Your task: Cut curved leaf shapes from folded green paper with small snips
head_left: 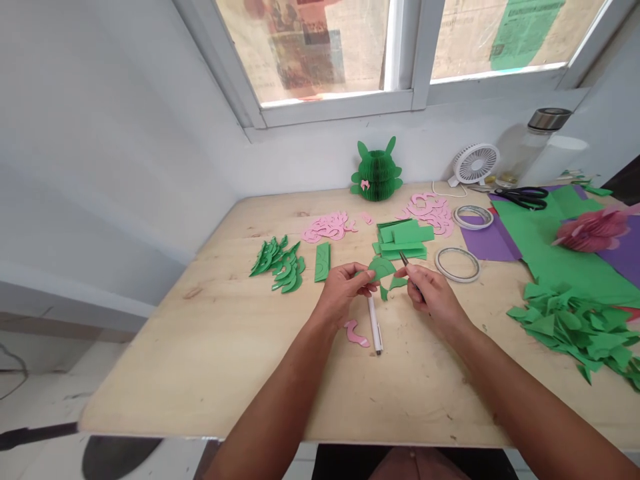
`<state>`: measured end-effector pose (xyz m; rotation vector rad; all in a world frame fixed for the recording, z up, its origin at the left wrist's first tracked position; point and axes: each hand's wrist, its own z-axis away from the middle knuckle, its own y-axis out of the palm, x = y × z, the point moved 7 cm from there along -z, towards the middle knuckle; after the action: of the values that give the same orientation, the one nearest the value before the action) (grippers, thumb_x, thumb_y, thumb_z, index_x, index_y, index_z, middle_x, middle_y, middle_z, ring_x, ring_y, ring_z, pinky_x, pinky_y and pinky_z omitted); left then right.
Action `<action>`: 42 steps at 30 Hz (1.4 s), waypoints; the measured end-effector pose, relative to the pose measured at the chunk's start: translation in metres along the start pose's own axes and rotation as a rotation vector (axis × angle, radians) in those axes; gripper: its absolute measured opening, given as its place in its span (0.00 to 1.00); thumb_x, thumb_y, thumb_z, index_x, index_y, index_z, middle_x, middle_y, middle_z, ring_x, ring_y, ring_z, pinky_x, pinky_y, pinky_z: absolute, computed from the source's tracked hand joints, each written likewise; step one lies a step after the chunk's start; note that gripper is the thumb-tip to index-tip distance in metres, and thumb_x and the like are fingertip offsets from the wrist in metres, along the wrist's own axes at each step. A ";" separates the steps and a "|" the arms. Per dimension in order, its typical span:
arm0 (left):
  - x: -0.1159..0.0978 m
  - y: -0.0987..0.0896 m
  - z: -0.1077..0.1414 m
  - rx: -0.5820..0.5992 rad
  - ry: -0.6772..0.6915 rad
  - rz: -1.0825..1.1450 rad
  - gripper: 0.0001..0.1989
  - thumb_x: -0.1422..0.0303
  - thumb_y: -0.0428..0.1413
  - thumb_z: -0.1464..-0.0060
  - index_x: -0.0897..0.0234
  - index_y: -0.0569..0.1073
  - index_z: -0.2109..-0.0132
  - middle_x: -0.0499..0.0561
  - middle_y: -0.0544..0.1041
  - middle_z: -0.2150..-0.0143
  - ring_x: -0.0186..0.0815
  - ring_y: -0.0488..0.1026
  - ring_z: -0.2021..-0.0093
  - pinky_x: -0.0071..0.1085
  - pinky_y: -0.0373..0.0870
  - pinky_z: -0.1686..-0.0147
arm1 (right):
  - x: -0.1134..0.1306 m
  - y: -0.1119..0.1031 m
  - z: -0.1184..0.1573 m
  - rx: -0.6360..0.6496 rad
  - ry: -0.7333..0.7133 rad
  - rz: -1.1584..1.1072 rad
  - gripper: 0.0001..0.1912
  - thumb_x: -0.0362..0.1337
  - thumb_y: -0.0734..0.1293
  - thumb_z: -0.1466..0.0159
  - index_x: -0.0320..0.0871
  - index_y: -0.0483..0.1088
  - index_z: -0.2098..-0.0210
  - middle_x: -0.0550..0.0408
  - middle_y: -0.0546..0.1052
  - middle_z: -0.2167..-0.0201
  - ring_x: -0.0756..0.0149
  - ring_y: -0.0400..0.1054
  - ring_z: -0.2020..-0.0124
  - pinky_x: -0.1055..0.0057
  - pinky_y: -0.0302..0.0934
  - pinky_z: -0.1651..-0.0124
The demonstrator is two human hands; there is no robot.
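Observation:
My left hand (349, 288) pinches a rounded green paper piece (383, 268) with curved lines on it. Closed around a slim dark pointed tool (404, 259) is my right hand (429, 293); whether it is a knife or small scissors I cannot tell. The tool's tip points up, to the right of the green piece. Small green paper scraps (399, 283) lie between the hands. Below them are a white pen (375, 327) and a curved pink paper cutout (357, 334). Folded green paper strips (407, 237) are stacked just beyond my hands.
Green cutouts (287, 267) and pink cutouts (327, 227) lie left. Tape rolls (457, 265), black scissors (523, 197), green sheets (580, 247) and a scrap pile (575, 327) are right. A green paper figure (377, 175), small fan (475, 163) and bottle (530, 147) stand at the back.

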<state>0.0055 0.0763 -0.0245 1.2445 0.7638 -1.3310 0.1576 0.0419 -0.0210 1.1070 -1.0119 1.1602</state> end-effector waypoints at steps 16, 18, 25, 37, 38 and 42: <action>-0.001 0.002 0.005 -0.059 -0.033 0.263 0.13 0.64 0.64 0.62 0.67 0.69 0.73 0.49 0.75 0.76 0.29 0.71 0.76 0.24 0.68 0.73 | -0.017 0.025 0.007 0.121 0.063 0.052 0.23 0.55 0.60 0.40 0.40 0.68 0.72 0.65 0.55 0.88 0.77 0.44 0.87 0.75 0.36 0.83; -0.001 0.003 0.005 -0.052 -0.031 0.271 0.13 0.64 0.64 0.62 0.67 0.69 0.73 0.49 0.75 0.76 0.29 0.71 0.76 0.25 0.68 0.73 | -0.018 0.024 0.007 0.125 0.065 0.054 0.23 0.55 0.60 0.39 0.39 0.68 0.72 0.65 0.55 0.88 0.77 0.44 0.87 0.75 0.36 0.83; -0.002 0.001 0.005 -0.073 -0.014 0.293 0.13 0.64 0.64 0.61 0.67 0.69 0.72 0.49 0.75 0.75 0.29 0.71 0.76 0.24 0.68 0.73 | -0.018 0.014 0.006 0.022 0.049 0.020 0.21 0.53 0.63 0.41 0.39 0.68 0.73 0.66 0.53 0.88 0.78 0.41 0.86 0.76 0.34 0.83; 0.014 0.020 0.004 0.051 -0.054 0.146 0.12 0.65 0.63 0.61 0.68 0.71 0.72 0.51 0.75 0.77 0.29 0.71 0.78 0.26 0.68 0.73 | -0.005 -0.008 0.000 -0.222 -0.073 -0.121 0.15 0.44 0.73 0.50 0.41 0.66 0.73 0.68 0.53 0.86 0.78 0.41 0.85 0.76 0.35 0.83; 0.014 0.021 0.004 0.058 -0.056 0.142 0.11 0.65 0.63 0.60 0.68 0.71 0.72 0.51 0.75 0.76 0.29 0.71 0.78 0.26 0.68 0.74 | -0.005 -0.009 0.000 -0.226 -0.071 -0.117 0.15 0.44 0.73 0.50 0.41 0.66 0.74 0.68 0.53 0.86 0.79 0.41 0.85 0.76 0.35 0.84; 0.011 0.020 0.006 0.083 -0.077 0.118 0.11 0.66 0.62 0.59 0.67 0.71 0.71 0.51 0.75 0.76 0.29 0.71 0.78 0.26 0.68 0.74 | -0.004 -0.010 0.000 -0.234 -0.072 -0.107 0.14 0.43 0.72 0.50 0.41 0.66 0.75 0.68 0.53 0.86 0.79 0.41 0.86 0.76 0.35 0.84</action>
<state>0.0253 0.0636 -0.0290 1.2766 0.5776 -1.3176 0.1666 0.0411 -0.0260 1.0089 -1.1000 0.8970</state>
